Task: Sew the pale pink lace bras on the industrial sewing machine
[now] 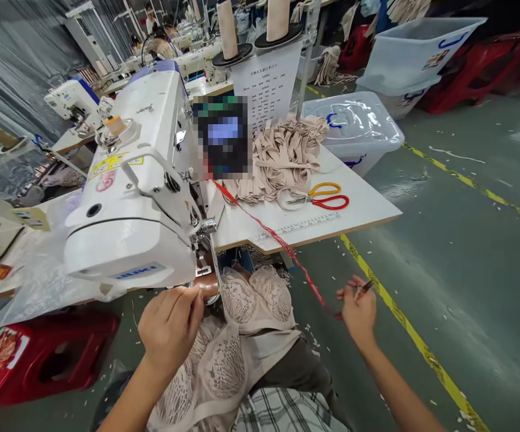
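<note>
My left hand (170, 327) is closed in a pinch beside the needle area of the white sewing machine (129, 222); what its fingertips hold is too small to name. Out to the right, over the floor, my right hand (358, 309) is closed round a small dark-tipped tool (366, 287), perhaps thread snips. A red cord (286, 247) runs from the machine's side down to the right hand. Beige lace bras (255, 300) lie across my lap, below the table edge.
On the white table (372, 207) are scissors (327, 201) and a heap of beige strips (286, 156). Two thread cones (277, 21) stand behind. Plastic bins (354, 123) are at the back right, a red stool (57, 354) at the lower left. People sit farther back.
</note>
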A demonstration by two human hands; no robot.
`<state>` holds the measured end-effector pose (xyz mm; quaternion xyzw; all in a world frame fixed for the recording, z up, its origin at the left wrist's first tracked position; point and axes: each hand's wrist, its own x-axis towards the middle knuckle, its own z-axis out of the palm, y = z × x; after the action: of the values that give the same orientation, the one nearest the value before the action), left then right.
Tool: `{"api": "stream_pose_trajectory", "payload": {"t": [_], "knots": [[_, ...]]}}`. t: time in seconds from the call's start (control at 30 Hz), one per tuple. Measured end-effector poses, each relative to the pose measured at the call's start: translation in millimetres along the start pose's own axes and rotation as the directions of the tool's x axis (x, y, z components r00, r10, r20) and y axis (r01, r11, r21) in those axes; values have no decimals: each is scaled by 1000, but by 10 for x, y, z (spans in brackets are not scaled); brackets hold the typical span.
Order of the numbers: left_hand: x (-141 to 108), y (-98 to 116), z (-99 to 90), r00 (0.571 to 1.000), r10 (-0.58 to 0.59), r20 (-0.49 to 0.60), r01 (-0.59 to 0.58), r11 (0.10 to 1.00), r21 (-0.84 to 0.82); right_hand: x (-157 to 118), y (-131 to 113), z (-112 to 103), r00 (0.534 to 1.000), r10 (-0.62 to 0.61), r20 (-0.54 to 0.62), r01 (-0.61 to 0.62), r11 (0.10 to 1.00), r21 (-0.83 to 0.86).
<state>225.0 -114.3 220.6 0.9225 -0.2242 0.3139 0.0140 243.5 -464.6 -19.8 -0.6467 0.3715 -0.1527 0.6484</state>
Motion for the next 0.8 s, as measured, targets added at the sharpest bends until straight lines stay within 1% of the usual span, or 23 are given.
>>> {"api": "stream_pose_trajectory", "payload": {"t": [0.03,0.07,0.1,0.13,0.17,0.2,0.23,0.27,0.3,0.33,0.37,0.43,0.53,0.6,0.63,0.7,0.73,0.8], "knots": [[7,8,3,1000,0,3,0,1000,-3,-214,-115,96,992,-96,86,99,995,-32],[15,18,4,1000,-4,5,4,1000,-7,-454,-256,203,963,-125,241,134,991,-23],[23,29,4,1000,-10,6,10,1000,-16,-706,-419,316,893,-90,440,80,996,41],[31,43,0,1000,-22,9,22,999,-29,-959,-595,432,747,-34,664,-56,992,113],[38,57,-6,999,-40,11,40,998,-42,-1197,-775,546,548,18,837,-222,967,125],[44,71,-16,998,-58,20,59,997,-55,-1410,-946,654,333,68,941,-374,925,65],[49,85,-28,997,-76,34,78,995,-67,-1589,-1100,753,168,109,980,-490,871,-13],[50,98,-43,995,-90,47,94,993,-77,-1731,-1229,838,87,126,988,-560,827,-56],[50,111,-58,993,-100,56,105,991,-84,-1836,-1329,908,42,133,990,-610,788,-80],[46,123,-74,993,-107,59,112,990,-90,-1906,-1400,964,27,135,990,-644,760,-87],[40,136,-88,992,-108,60,113,989,-97,-1949,-1446,1006,29,131,991,-667,741,-79],[24,163,-113,993,-100,62,107,987,-120,-1977,-1482,1056,39,113,993,-692,720,-55],[-2,192,-136,992,-87,94,103,978,-181,-1960,-1472,1079,57,74,996,-695,719,-13],[-9,183,-137,988,-106,108,127,969,-213,-1942,-1450,1076,86,48,995,-682,731,24],[-8,166,-130,984,-138,114,160,962,-220,-1931,-1435,1070,105,42,994,-674,737,40],[4,110,-100,961,-251,112,269,944,-193,-1905,-1394,1052,143,40,989,-665,744,66],[14,75,-77,939,-329,97,341,925,-166,-1891,-1369,1039,153,42,987,-665,744,71],[35,13,-24,867,-493,75,498,858,-123,-1863,-1315,1012,149,40,988,-669,740,71]]}}
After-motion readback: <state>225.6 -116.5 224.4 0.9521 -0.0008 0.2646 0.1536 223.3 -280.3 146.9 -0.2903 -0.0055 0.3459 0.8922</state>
